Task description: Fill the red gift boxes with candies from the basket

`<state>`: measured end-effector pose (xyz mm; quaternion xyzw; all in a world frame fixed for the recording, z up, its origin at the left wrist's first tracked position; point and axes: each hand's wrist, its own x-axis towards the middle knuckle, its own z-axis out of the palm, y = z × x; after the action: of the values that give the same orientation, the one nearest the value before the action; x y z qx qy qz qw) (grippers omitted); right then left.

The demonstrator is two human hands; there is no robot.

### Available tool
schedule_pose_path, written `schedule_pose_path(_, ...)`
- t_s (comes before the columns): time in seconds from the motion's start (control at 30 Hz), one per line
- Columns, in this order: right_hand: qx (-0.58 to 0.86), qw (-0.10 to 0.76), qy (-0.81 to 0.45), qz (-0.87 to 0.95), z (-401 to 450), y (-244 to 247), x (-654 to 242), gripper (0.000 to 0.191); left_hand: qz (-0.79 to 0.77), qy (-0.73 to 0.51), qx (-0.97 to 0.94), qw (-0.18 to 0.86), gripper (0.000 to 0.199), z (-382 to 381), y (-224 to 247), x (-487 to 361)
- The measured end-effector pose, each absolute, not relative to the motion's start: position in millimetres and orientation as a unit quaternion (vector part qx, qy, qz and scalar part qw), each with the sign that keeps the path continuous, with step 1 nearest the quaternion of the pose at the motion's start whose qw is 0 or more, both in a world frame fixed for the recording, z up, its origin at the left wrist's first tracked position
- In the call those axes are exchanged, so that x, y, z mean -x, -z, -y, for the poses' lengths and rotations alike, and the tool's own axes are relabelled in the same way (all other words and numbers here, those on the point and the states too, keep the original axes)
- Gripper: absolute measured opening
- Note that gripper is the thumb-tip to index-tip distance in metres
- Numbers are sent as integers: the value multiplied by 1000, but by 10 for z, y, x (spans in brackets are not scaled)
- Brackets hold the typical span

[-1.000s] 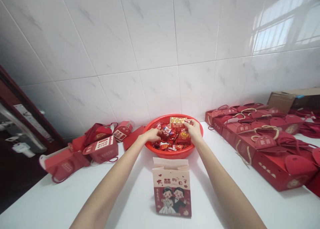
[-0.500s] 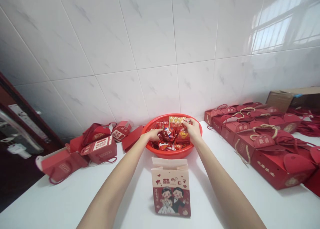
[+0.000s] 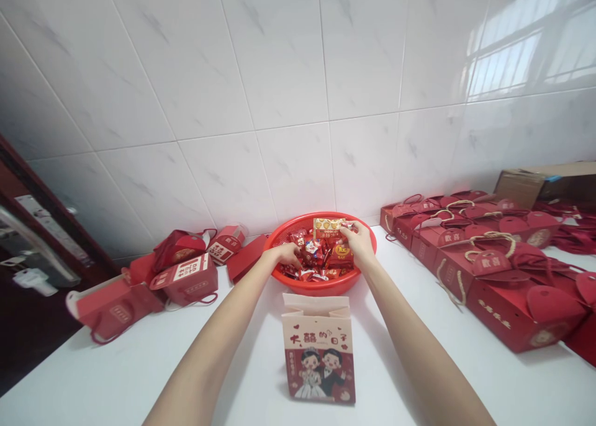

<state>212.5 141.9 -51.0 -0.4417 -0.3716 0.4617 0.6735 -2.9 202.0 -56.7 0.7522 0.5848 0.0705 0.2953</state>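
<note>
My right hand [image 3: 358, 240] pinches a small wrapped sweet [image 3: 346, 225] between thumb and fingertips at the right of the red basket [image 3: 321, 287]. My left hand [image 3: 285, 254] dips among the candies [image 3: 313, 248], fingers curled (around anything, I cannot tell). A paper bag [image 3: 319, 358] stands just in front.

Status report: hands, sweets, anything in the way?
Left hand among wrapped sweets, grip unclear. Right hand pinching one. Paper bag in front of red basket.
</note>
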Motion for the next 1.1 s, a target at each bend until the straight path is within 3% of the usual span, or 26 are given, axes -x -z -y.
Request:
schedule_pose_path(0.23, 433, 681, -459, 371, -1396, 493, -2120, 13, -556, -148, -744, 338, 2, -2021, 575, -18)
schedule_pose_path(0.4, 429, 682, -457, 377, -1403, 504, -2126, 12, -531, -228, -736, 353, 20, -2051, 545, -25)
schedule_pose_path(0.6, 425, 685, -457, 375, -1413, 511, -2117, 11, -518, -261, -741, 339, 18, -2087, 563, -2)
schedule_pose_path(0.83, 433, 685, -454, 371, -1398, 488, -2107, 10, -485, -194, -783, 338, 34, -1941, 537, -60)
schedule_pose_path(1.0, 432, 688, -451, 369, -1402, 498, -2109, 11, -486, -95, -797, 346, 25, -1839, 475, -101)
schedule_pose_path(1.1, 433, 687, -449, 373, -1395, 496, -2108, 11, -495, -58, -796, 343, 37, -1807, 452, -110)
